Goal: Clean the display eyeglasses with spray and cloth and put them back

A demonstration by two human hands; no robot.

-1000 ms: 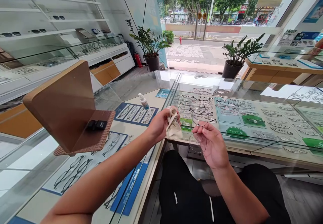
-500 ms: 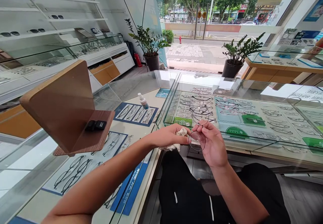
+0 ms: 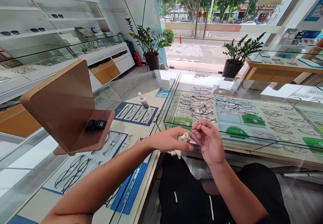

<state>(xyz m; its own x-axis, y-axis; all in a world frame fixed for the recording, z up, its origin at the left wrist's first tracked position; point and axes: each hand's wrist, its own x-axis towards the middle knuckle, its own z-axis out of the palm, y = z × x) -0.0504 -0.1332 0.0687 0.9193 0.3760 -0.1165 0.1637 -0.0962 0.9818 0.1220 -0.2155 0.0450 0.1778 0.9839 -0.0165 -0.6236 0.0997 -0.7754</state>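
A pair of round, thin-rimmed eyeglasses (image 3: 196, 138) is pinched in my right hand (image 3: 212, 143), with one lens towards me and the other pointing away over the counter. My left hand (image 3: 174, 139) is closed around a crumpled whitish cloth (image 3: 183, 137), part of which hangs below the fingers. Its thumb lies at the edge of the nearer lens. Whether the cloth touches the lens on the far side cannot be made out. Both hands are above the front edge of the glass counter.
A small white spray bottle (image 3: 143, 100) stands on the glass counter to the left. Nearer, a brown tabletop mirror stand (image 3: 63, 106) holds a small black object (image 3: 96, 125) on its base. Many eyeglass frames (image 3: 227, 104) lie under the glass. Two potted plants (image 3: 152, 62) stand beyond.
My left hand and the cloth have shifted slightly, the thumb now lower at the nearer lens. The eyeglasses have turned a little in my right hand.
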